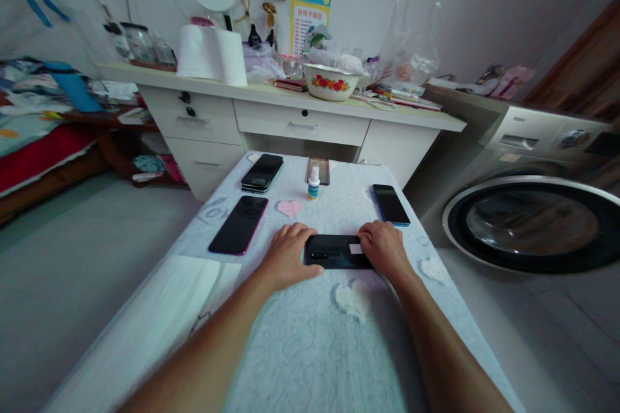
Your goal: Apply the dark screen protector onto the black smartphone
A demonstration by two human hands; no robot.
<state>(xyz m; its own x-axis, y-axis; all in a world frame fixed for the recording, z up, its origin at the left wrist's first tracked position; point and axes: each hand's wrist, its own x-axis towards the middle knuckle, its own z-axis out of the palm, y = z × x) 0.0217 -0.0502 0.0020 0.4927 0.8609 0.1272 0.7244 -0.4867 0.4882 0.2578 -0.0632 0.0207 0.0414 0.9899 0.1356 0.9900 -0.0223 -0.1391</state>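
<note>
A dark smartphone [336,253] lies back side up and crosswise on the cloth-covered table, its camera block toward the left and a pale label near the right end. My left hand [290,251] grips its left end, thumb at the near edge and fingers at the far edge. Around the right end, my right hand [382,246] is closed, with its thumb hidden. Left of my hands rests a phone with a reddish edge [239,224], screen up. A blue-edged phone [391,204] lies beyond my right hand. A small white spray bottle [314,184] stands ahead.
A stack of phones [262,172] sits at the table's far left, and a phone case [318,169] behind the bottle. White drawers [300,122] close off the far end. To the right stands a washing machine [513,142] with a round door. A folded white cloth or paper [169,303] covers the left edge.
</note>
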